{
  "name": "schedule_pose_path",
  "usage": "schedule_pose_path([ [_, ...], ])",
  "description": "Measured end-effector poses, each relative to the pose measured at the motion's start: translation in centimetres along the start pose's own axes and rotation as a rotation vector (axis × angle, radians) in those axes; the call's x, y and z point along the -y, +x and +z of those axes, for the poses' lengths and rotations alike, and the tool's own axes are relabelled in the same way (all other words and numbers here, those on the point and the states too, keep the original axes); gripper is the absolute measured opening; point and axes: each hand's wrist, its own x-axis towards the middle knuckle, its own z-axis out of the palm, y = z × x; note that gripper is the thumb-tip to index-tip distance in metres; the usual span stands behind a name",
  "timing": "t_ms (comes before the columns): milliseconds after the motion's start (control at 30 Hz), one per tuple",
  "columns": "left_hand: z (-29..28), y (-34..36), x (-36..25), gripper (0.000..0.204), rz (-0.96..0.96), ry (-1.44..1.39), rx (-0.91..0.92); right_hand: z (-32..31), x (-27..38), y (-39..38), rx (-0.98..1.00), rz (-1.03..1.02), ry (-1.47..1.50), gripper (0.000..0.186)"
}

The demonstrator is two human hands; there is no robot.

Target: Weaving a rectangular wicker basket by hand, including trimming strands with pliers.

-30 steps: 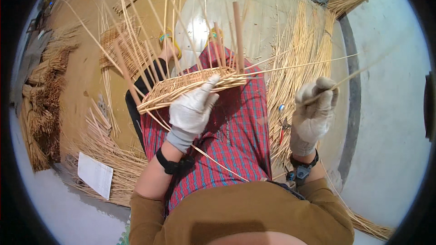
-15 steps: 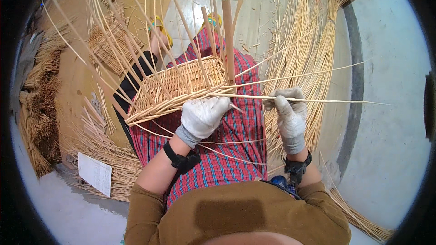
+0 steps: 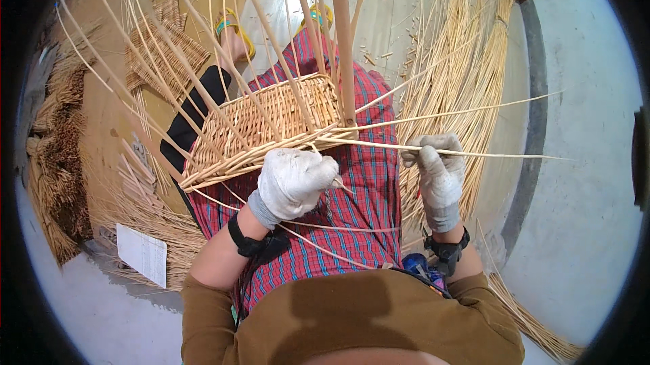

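Observation:
A half-woven wicker basket, with tall stakes standing up round it, rests on my lap over a red checked cloth. My left hand, in a white glove, is closed against the basket's near edge. From its fist a short willow rod sticks out; its other end is hidden. To the right, my gloved right hand pinches a long willow rod that runs from the basket's near right corner out past my fingers. A thick wooden post stands upright at that corner.
Long bundles of willow rods lie on the floor at the right. Flat woven panels are at the upper left. Darker bundles stand at the far left, near a white sheet and loose rods. Several rods jut toward me from the basket.
My left hand has shifted slightly left and down, and its fist has turned. The short rod in it points more downward. My right hand keeps its pinch on the long rod.

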Motion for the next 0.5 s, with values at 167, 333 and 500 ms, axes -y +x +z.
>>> schedule_pose_path([
  [167, -0.5, 0.2, -0.3, 0.030, -0.003, 0.004, 0.066, -0.2, 0.2, 0.0, 0.087, -0.077, -0.105, 0.015],
  [333, -0.1, 0.5, -0.9, 0.023, -0.043, 0.081, 0.061, 0.2, 0.4, -0.1, 0.255, -0.128, 0.009, 0.016],
  [500, 0.1, 0.8, -1.3, 0.020, -0.052, 0.147, 0.085, 1.1, -0.1, -0.9, 0.376, -0.235, -0.005, 0.018],
])
